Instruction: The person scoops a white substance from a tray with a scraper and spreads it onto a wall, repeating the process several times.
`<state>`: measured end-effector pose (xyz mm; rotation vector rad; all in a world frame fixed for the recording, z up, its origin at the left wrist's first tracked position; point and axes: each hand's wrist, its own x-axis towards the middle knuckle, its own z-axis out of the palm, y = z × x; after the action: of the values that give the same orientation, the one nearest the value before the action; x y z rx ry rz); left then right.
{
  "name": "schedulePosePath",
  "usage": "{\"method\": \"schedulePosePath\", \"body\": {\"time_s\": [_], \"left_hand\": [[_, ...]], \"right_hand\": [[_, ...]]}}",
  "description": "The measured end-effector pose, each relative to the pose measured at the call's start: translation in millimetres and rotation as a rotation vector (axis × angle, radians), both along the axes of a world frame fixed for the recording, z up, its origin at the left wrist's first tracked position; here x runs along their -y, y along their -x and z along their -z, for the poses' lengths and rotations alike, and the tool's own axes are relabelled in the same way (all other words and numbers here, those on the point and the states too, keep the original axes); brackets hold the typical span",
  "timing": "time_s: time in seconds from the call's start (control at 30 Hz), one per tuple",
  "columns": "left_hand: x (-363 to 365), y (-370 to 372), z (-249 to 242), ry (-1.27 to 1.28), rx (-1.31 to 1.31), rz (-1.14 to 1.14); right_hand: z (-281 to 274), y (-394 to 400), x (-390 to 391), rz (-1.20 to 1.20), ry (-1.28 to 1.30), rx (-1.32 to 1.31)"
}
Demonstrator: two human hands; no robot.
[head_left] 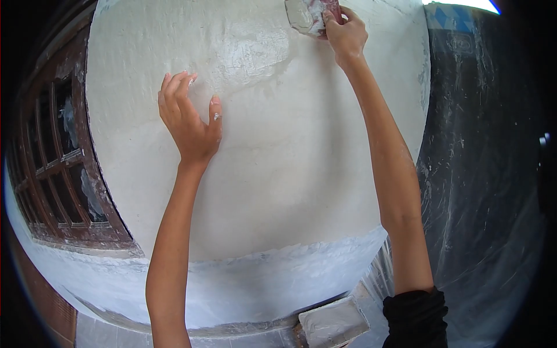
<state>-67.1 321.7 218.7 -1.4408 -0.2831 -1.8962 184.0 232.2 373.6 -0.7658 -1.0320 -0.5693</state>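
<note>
Smeared flat scraper [303,17] at upper right on the wall [272,156], its blade left of the right hand [348,37] clasping it — the glossy patch [252,55] lies below-left, toward the half-open, empty left hand [188,119].

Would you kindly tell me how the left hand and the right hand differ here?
The right hand is closed around a flat tool; the left hand is open and empty. The right hand also reaches higher than the left hand. Both are bare, raised before the wall.
</note>
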Motion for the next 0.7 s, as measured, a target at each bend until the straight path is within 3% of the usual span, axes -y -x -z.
{"method": "schedulePosePath", "body": {"time_s": [0.13,0.23,0.37,0.5,0.6,0.7], "left_hand": [[5.0,-0.7,-0.1,0.022,-0.002,0.013],[7.7,-1.6,2.0,0.031,-0.019,0.003],[3.8,0.6,1.5,0.036,-0.017,0.006],[5.4,-1.9,1.7,0.035,-0.011,0.018],[3.2,-2.4,0.0,0.017,0.005,0.002],[0.6,-1.9,0.7,0.004,0.018,0.037]], "right_hand": [[-4.2,0.9,12.0,-0.087,-0.132,-0.099],[1.5,24.4,1.3,-0.293,-0.036,0.053],[3.2,8.6,5.6,-0.032,-0.019,-0.107],[6.3,0.6,21.8,-0.032,-0.139,-0.170],[21.8,34.5,16.7,-0.283,-0.058,-0.034],[38.7,67.9,-7.7,-0.205,-0.035,0.049]]}}
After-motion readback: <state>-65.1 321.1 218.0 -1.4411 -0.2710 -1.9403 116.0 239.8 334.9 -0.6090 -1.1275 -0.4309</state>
